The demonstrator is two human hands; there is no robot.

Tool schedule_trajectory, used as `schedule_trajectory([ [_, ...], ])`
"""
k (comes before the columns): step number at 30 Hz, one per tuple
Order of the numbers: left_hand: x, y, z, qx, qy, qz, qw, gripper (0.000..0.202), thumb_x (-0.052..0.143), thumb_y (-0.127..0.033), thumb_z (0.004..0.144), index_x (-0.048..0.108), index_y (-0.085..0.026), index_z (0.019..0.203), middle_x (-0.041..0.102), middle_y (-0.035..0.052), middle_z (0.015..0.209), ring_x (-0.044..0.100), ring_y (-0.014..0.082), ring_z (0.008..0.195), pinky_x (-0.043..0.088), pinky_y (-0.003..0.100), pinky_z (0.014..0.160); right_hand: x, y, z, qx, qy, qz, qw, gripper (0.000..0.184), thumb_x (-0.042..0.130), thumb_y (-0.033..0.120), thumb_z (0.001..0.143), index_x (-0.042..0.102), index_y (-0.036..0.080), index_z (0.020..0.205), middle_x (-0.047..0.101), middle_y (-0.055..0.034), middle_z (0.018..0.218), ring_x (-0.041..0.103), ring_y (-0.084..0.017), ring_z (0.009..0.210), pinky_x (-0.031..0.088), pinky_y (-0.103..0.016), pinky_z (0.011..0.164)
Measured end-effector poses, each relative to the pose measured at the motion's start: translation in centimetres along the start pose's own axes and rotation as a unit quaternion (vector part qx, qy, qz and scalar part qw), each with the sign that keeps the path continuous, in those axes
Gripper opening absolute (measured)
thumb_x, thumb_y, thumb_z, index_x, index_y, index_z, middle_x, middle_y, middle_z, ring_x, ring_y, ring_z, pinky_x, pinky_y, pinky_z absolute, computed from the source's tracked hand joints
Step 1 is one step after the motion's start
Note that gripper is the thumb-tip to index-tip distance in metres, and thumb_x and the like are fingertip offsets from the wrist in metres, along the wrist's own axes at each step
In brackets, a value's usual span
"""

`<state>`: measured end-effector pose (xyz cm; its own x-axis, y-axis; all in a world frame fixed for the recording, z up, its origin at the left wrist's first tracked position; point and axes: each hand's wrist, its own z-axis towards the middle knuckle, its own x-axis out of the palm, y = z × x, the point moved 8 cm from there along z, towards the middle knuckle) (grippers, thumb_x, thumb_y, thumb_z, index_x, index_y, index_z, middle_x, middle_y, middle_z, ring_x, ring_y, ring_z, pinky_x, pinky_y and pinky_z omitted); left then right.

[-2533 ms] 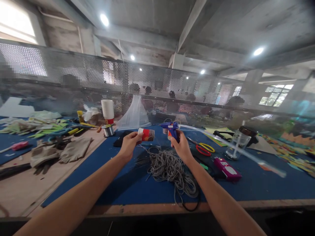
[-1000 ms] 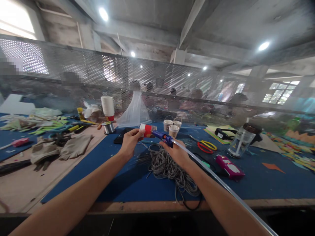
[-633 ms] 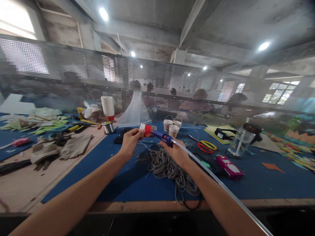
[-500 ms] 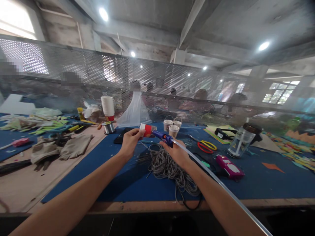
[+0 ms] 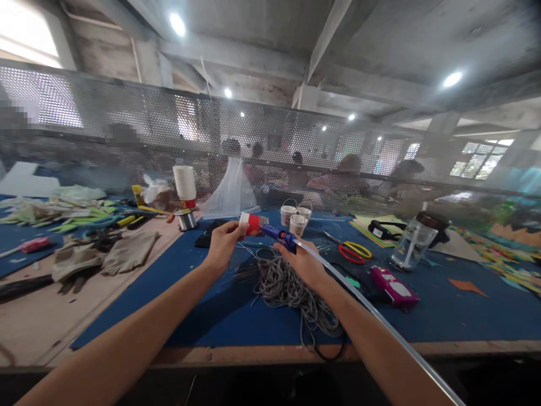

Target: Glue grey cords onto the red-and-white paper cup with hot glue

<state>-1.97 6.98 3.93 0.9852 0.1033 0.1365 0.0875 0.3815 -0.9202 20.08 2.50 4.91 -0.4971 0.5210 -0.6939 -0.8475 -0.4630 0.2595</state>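
Observation:
My left hand point(image 5: 222, 243) is closed round a small red and white paper cup point(image 5: 252, 223), held on its side above the blue mat. My right hand point(image 5: 305, 263) grips a blue glue gun point(image 5: 281, 236) whose nozzle points left and touches the cup's side. A long clear glue stick point(image 5: 372, 310) runs back from the gun over my right forearm. Below both hands lies a tangled heap of grey cord point(image 5: 291, 289).
Three small cups with wire handles point(image 5: 296, 217) stand behind the hands. Red and yellow scissors point(image 5: 352, 251), a pink box point(image 5: 394, 289) and a clear jar point(image 5: 409, 244) lie to the right. A white cup stack point(image 5: 185, 186), a wire spool point(image 5: 185, 219) and gloves point(image 5: 105, 258) sit left. A perforated metal screen point(image 5: 270, 152) backs the table.
Since 2.5 s ago my right hand has tipped the glue gun from upright down to the left until its nozzle meets the cup. Over the last second nothing has visibly moved.

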Motion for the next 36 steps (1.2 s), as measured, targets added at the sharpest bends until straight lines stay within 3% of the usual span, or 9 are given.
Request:
schedule_trajectory([
  [36, -0.17, -0.15, 0.14, -0.005, -0.015, -0.009, 1.000, 0.029, 0.076, -0.042, 0.068, 0.075, -0.016, 0.080, 0.068, 0.0029, 0.070, 0.057, 0.0157, 0.067, 0.044, 0.029, 0.069, 0.18, 0.10, -0.14, -0.011, 0.004, 0.000, 1.000, 0.048, 0.046, 0.064, 0.092, 0.067, 0.021, 0.101, 0.070, -0.0037, 0.076, 0.065, -0.020, 0.069, 0.035, -0.025, 0.057],
])
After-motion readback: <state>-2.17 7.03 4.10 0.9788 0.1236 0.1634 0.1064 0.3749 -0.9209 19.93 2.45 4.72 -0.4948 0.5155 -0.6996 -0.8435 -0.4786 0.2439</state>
